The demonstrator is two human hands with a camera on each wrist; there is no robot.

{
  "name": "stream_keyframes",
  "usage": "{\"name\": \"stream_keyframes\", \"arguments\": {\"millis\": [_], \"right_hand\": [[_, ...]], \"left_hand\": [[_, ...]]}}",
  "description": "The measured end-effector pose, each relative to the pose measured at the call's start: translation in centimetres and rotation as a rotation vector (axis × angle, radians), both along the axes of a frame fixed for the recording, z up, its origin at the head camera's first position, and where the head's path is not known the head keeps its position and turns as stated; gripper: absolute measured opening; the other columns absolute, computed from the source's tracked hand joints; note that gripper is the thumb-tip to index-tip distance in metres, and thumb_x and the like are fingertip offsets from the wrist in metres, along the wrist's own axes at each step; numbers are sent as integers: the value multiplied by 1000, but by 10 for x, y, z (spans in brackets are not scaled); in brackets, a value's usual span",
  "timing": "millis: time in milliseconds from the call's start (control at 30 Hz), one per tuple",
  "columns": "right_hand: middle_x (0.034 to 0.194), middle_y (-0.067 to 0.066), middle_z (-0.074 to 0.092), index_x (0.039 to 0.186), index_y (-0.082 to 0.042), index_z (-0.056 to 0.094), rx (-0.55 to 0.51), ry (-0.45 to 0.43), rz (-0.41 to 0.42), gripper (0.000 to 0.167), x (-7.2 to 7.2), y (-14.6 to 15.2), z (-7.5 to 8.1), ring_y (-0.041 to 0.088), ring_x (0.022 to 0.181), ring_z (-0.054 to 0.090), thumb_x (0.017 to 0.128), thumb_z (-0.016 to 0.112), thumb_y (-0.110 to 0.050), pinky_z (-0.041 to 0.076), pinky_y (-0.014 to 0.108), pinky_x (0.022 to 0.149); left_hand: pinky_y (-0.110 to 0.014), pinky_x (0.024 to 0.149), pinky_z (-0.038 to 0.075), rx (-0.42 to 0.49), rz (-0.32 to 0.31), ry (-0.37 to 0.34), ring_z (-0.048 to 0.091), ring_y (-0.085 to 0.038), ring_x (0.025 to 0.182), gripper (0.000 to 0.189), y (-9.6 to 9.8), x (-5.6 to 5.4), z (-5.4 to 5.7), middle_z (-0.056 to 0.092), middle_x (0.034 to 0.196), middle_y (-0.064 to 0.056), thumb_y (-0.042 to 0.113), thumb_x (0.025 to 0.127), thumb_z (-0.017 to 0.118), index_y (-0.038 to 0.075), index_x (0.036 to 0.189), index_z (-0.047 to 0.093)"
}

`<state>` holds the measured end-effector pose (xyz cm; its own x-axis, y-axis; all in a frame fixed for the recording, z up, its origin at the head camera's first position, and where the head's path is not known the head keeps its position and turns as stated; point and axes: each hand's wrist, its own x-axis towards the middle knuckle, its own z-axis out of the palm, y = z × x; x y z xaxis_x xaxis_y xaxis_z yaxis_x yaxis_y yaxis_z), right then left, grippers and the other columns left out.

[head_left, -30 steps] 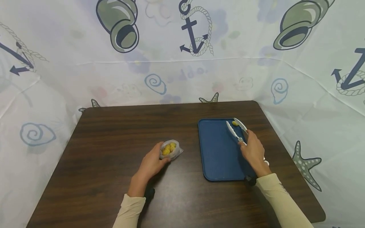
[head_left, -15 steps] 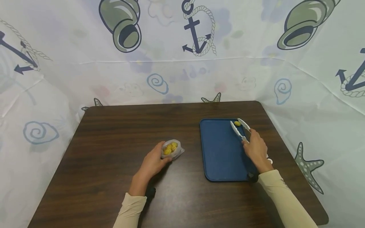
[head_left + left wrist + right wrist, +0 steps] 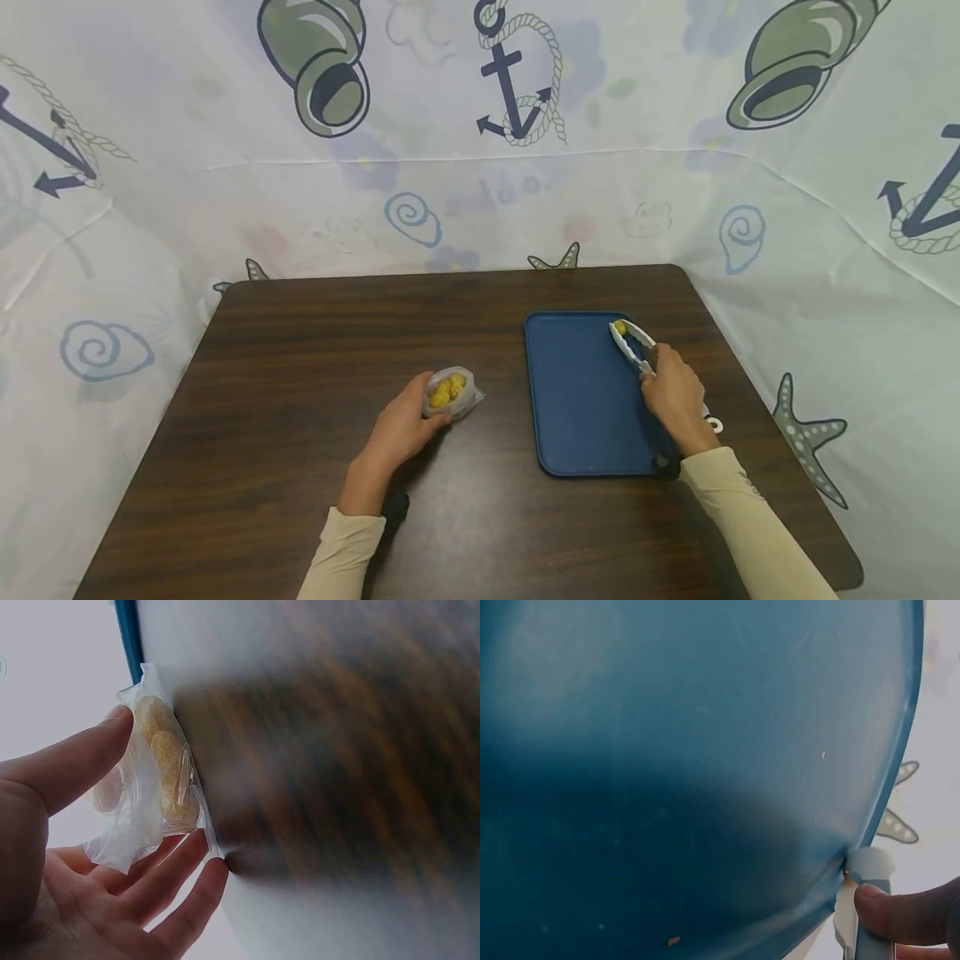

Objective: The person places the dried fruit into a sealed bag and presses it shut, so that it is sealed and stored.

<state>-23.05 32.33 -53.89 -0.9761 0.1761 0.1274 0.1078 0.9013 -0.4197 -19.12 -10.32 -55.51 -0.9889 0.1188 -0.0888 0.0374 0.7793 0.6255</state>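
Observation:
My left hand (image 3: pixel 397 429) holds a small clear plastic bag (image 3: pixel 142 814) upright on the table, thumb on one side and fingers on the other. Inside its mouth are several yellow oblong pieces (image 3: pixel 446 389), light brown in the left wrist view. At right, my right hand (image 3: pixel 672 392) grips white tongs (image 3: pixel 641 335) over the blue tray (image 3: pixel 577 392). The tongs' tips close on one small yellow piece (image 3: pixel 619 327) by the tray's far right corner. In the right wrist view my thumb (image 3: pixel 889 911) presses the tongs (image 3: pixel 871 862); their tips are not clearly visible there.
A dark wooden table (image 3: pixel 300 358) carries everything, with bare wood left of the bag and between bag and tray. Tiny crumbs (image 3: pixel 673 941) lie on the tray. A printed white cloth (image 3: pixel 465 208) hangs behind and beside the table.
The tongs were spread around the yellow piece and have now come together on it. My right hand has shifted slightly to the right; the left hand keeps its hold on the bag.

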Motion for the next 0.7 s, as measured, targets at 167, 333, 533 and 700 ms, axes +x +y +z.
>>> {"name": "stream_keyframes", "arguments": {"millis": [167,333,533,700], "right_hand": [[127,30,62,140,3,51,-4,-3,-7,48,0,0,-2,53,101,64,96,62,-10,48,64,79],[126,29,63,140,1,50,-20,13,-22,47,3,0,0,52,104,64,97,62,-12,47,64,82],[125,27,64,142,-1,51,-44,63,-16,48,10,-3,6,50,104,64,98,63,-15,47,64,82],[130,27,64,142,-2,51,-52,80,-11,49,16,-7,11,51,107,64,98,65,-16,47,65,84]], "left_hand": [[-61,111,42,5,-1,4,53,-40,139,82,1,-1,-1,48,157,-19,30,92,79,6,157,36],[-60,111,42,8,-5,6,53,-39,139,82,2,-1,-1,48,157,-19,31,92,79,6,157,36],[-60,111,42,8,-5,2,52,-39,139,82,2,-2,0,48,157,-19,31,92,79,7,157,36],[-61,109,43,6,-2,2,53,-41,138,82,1,0,2,49,156,-20,30,92,79,6,157,36]]}}
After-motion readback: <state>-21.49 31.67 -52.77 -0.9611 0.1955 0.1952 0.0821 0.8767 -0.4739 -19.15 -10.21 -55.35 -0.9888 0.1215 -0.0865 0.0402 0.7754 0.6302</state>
